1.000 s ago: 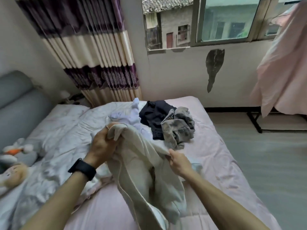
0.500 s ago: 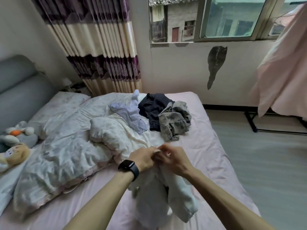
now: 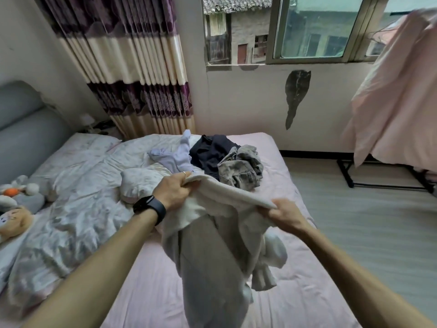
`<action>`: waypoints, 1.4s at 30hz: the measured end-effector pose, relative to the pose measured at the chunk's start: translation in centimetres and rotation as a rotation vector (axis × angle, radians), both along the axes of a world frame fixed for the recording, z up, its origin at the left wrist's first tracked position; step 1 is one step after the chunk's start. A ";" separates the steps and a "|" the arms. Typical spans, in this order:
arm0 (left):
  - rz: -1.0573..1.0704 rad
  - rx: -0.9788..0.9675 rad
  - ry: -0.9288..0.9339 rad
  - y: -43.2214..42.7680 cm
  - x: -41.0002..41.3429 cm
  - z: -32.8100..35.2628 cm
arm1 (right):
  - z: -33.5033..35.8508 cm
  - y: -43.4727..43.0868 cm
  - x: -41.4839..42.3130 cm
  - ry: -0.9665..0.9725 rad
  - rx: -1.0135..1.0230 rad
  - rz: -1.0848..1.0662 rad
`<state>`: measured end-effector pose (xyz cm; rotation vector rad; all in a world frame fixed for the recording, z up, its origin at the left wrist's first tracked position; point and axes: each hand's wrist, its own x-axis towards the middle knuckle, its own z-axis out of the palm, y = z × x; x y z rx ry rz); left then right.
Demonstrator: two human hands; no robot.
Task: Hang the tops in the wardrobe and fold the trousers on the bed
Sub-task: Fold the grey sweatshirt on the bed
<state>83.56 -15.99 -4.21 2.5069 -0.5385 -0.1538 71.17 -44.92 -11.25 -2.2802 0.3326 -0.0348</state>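
I grip the beige trousers (image 3: 212, 256) by the waistband, left hand (image 3: 173, 190) and right hand (image 3: 282, 213) at either end, over the bed's (image 3: 295, 304) near edge. No fold made yet. The garment heap (image 3: 220, 159) near the far edge is unsorted.

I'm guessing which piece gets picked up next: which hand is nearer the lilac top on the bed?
Left. The left hand sits just in front of the lilac top, gripping the cream garment; the right hand holds the garment's other end, farther off to the right.
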 end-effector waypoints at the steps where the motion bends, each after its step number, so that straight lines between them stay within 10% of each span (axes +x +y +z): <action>1: -0.040 0.009 -0.005 -0.3 -0.6 0.1 | 2.1 0.0 0.8 -0.054 0.072 -0.042; 5: -0.369 -0.178 -0.182 -5.5 -4.1 1.1 | 9.5 3.4 3.9 -0.177 0.106 0.069; 11: 0.066 -0.347 -0.197 -8.8 -2.6 3.0 | 12.3 2.5 2.5 -0.255 0.507 0.162; 18: 0.254 -0.619 -0.206 -9.4 0.0 7.6 | -3.3 1.6 -5.8 0.095 -0.250 -0.105; 26: 0.216 -0.827 -0.150 -5.5 1.5 9.4 | -4.5 -0.2 -0.4 -0.142 0.103 -0.388; 31: 0.235 -0.532 -0.179 1.1 3.3 7.0 | 3.6 -4.5 2.8 -0.341 0.304 -0.653; 42: 0.059 -0.018 0.124 0.7 -0.5 -3.9 | 12.9 -1.3 9.0 -0.295 0.518 -0.451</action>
